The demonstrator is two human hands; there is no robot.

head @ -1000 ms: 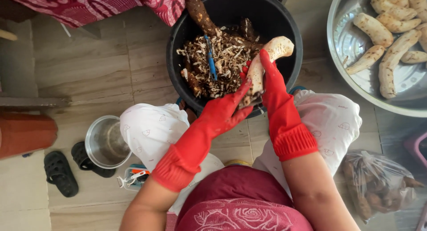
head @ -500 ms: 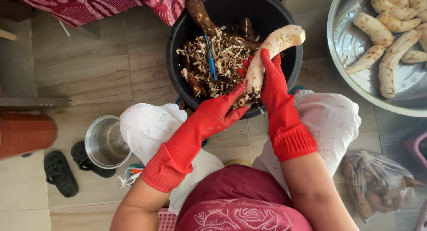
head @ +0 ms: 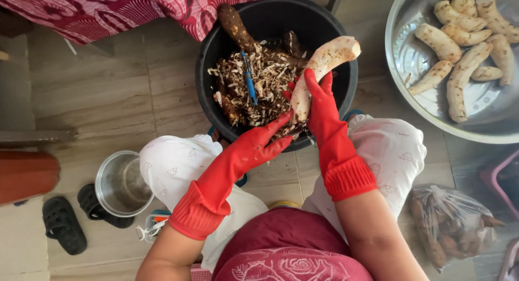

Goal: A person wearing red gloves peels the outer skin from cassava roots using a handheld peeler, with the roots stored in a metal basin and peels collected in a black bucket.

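Both my hands wear long red rubber gloves. My right hand (head: 320,105) grips a pale, mostly peeled cassava root (head: 324,64) over the black bucket (head: 346,91). My left hand (head: 265,143) is closed at the root's lower, still brown end; whatever it holds is hidden. The bucket is full of brown and white peelings (head: 254,81). A blue-handled peeler (head: 249,83) lies on the peelings, and an unpeeled brown root (head: 235,24) leans on the far rim.
A big metal basin (head: 411,54) at the upper right holds several peeled roots (head: 465,43). A clear plastic bag of brown roots (head: 451,227) lies by my right knee. A small steel pot (head: 121,183), black sandals (head: 62,224) and an orange-brown container (head: 27,175) sit on the left.
The root's pale end has swung up and to the right over the bucket rim. My left hand has slid slightly down along the root's lower end.
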